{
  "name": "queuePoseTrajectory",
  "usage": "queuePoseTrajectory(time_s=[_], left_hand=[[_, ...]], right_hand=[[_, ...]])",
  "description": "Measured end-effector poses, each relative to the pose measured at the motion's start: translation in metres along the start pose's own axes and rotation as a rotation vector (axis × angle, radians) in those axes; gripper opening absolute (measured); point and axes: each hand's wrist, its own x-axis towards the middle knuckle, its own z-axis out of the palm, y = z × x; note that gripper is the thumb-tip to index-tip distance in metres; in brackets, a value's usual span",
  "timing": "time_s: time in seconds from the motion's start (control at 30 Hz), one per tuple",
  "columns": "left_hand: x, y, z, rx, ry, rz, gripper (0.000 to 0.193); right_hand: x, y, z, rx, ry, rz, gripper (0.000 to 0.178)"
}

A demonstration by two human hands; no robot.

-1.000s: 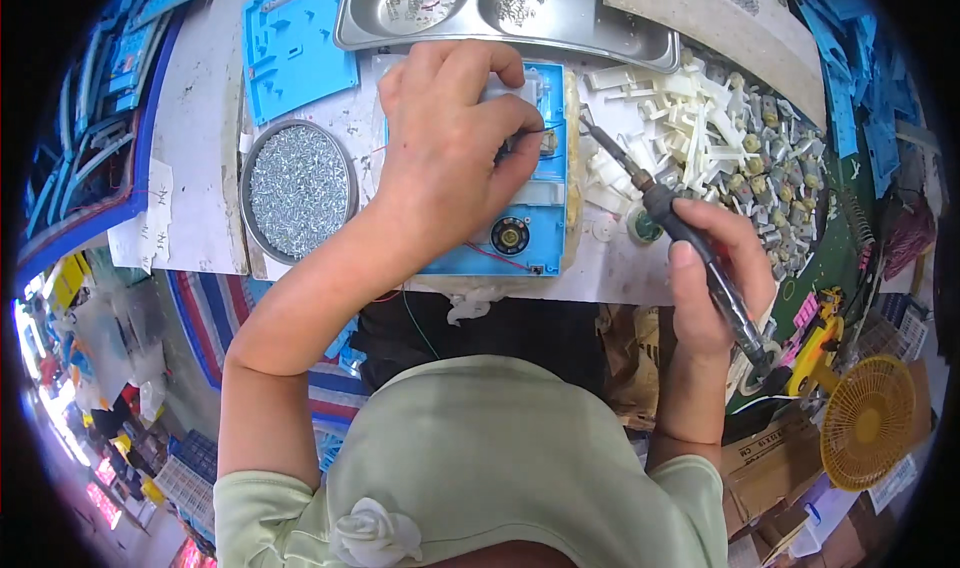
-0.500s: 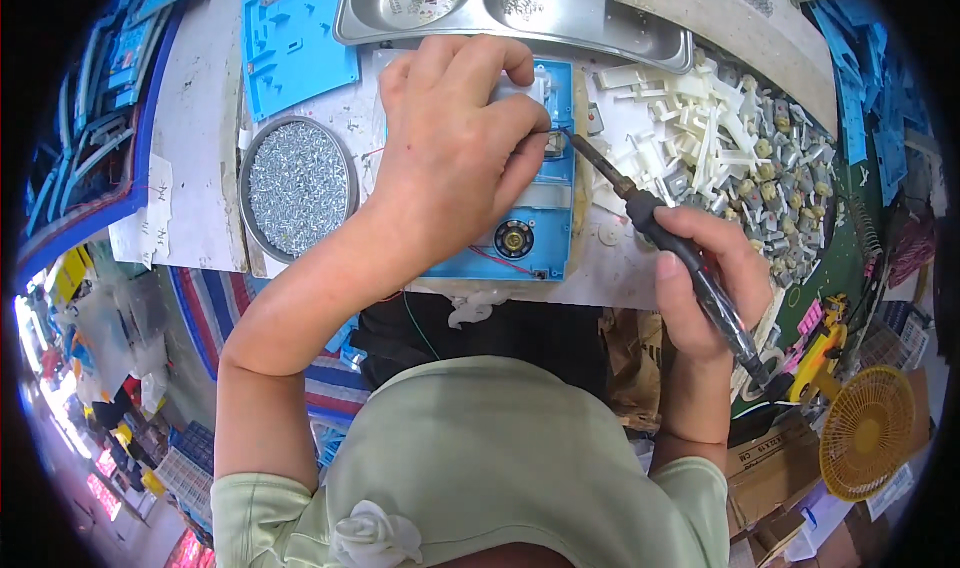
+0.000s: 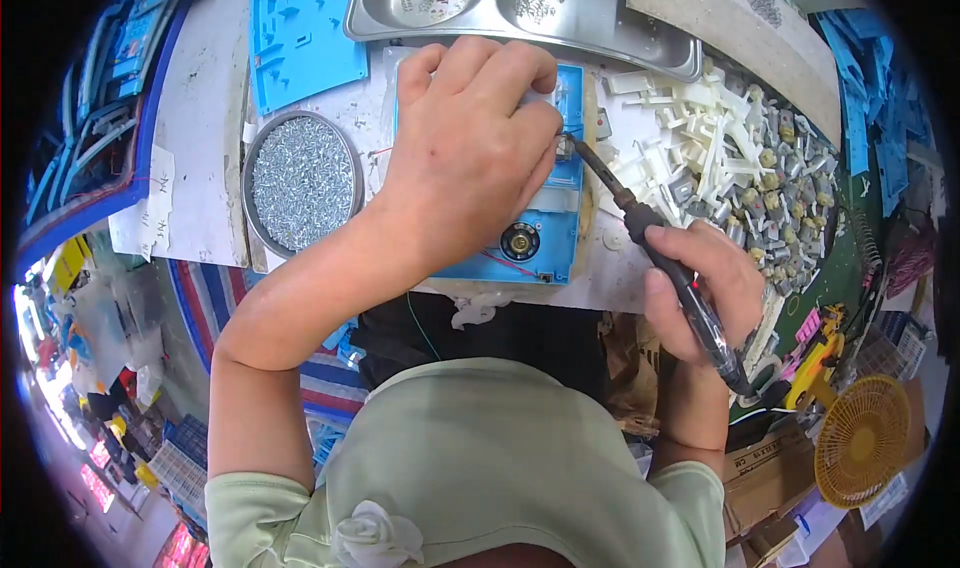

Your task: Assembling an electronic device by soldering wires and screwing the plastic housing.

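Note:
A black-handled soldering iron [image 3: 690, 293] is gripped in my right hand [image 3: 715, 283], its tip slanting up and left. That tip meets a small metal part [image 3: 566, 148] inside an open blue plastic housing [image 3: 556, 253]. Over the housing, my left hand [image 3: 470, 143] has its fingers closed beside the tip; what they pinch is hidden under the hand. In the housing's near part sits a round black speaker [image 3: 520, 242] with a red wire [image 3: 510, 264] running beside it. The left hand covers much of the housing.
A round tin of small screws [image 3: 303, 183] stands to the left, below a blue plastic panel [image 3: 308, 38]. Behind is a steel compartment tray [image 3: 500, 23] with small metal parts. White plastic pieces [image 3: 690, 118] and small motors [image 3: 785, 208] are heaped right. A yellow fan [image 3: 862, 438] stands lower right.
The bench view has shifted slightly to the right. My right hand and the iron have tilted a little, while the tip stays at the metal part beside my left fingers.

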Motion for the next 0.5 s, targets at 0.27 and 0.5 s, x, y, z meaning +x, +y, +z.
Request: queuePoseTrajectory(time_s=[0.27, 0.5], left_hand=[[0.0015, -0.0016, -0.0004, 0.021, -0.010, 0.062, 0.019], [0.0025, -0.0002, -0.0012, 0.011, -0.019, 0.061, 0.018]], right_hand=[[-0.0018, 0.0026, -0.0023, -0.025, -0.038, -0.023, 0.031], [-0.0014, 0.0034, -0.0029, -0.070, -0.050, -0.096, 0.034]])
